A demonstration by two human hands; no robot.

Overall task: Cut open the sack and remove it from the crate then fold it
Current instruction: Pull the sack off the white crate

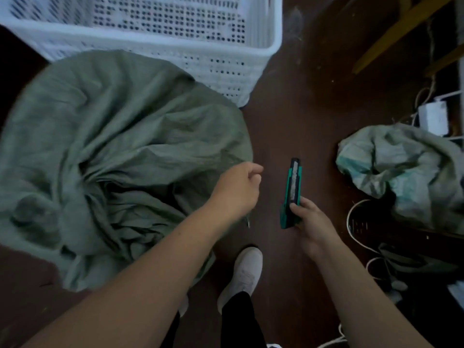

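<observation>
A large grey-green sack (120, 146) lies bunched on the dark floor at the left, in front of a white perforated plastic crate (160, 33). My left hand (236, 189) hovers at the sack's right edge, fingers loosely curled; whether it pinches the fabric is unclear. My right hand (311, 222) grips a green and black utility knife (292, 192) by its lower end, with the knife pointing away from me over bare floor between the two sacks.
A second crumpled pale sack (406, 172) lies at the right. White cables (351, 222) and a white box (434, 118) sit near it. Yellow wooden legs (391, 36) stand at the top right. My white shoe (243, 275) is on the floor below.
</observation>
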